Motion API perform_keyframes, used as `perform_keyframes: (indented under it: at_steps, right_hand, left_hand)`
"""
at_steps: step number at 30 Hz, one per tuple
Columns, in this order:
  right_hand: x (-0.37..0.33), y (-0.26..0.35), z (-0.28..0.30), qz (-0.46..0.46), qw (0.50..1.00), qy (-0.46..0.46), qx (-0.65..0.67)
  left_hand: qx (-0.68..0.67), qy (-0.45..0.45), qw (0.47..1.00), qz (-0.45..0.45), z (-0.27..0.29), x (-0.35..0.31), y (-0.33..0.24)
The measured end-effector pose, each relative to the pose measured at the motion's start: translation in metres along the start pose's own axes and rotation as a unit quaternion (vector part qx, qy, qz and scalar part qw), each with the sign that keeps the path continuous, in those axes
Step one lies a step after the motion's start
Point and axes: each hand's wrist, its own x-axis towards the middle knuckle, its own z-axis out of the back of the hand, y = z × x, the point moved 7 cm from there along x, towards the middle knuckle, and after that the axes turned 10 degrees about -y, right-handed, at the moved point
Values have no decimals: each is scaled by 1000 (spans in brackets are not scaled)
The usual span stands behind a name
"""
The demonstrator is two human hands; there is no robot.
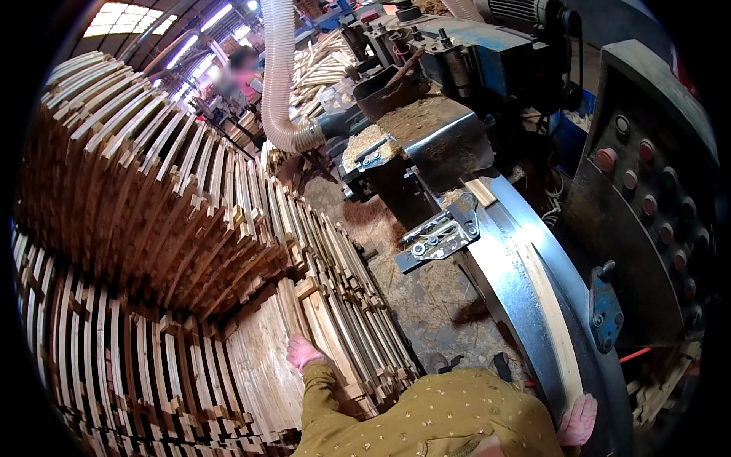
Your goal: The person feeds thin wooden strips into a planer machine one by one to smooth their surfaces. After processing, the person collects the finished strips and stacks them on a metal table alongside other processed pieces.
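An open blue bin (575, 126) toward two o'clock has pale scraps in it. Brown sawdust (426, 118) lies caked on the machine's dark steel hood at one o'clock, with pale shavings (371, 145) just beside it.

Two pale wooden strips lie on the curved-looking, shiny steel bed: one long, slender strip (550, 320) at four o'clock, and one short strip end (481, 192) between two and three, near the hood. The right hand (579, 420), between four and five, is at the long strip's near end, fingers partly bent; I cannot tell whether they close around it. The left hand (303, 352), at seven, rests loosely bent on the edge of a stack of flat, rough-sawn pale boards (327, 327); its grip cannot be made out.

Two bigger piles of slatted wooden pieces, too many to count, rise at ten (152, 175) and eight (137, 365). One ribbed, translucent hose (278, 76) hangs at eleven; one black control panel (640, 206) at three carries at least eight round buttons.
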Motion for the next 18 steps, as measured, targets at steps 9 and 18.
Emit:
perform_keyframes:
  at_steps: [9, 18]
  right_hand:
    - [242, 112, -88, 108, 963, -219, 114]
    - [311, 195, -93, 114, 826, -140, 534]
  left_hand:
    - [-265, 16, 949, -170, 97, -40, -77]
    - [-786, 22, 599, -149, 361, -104, -204]
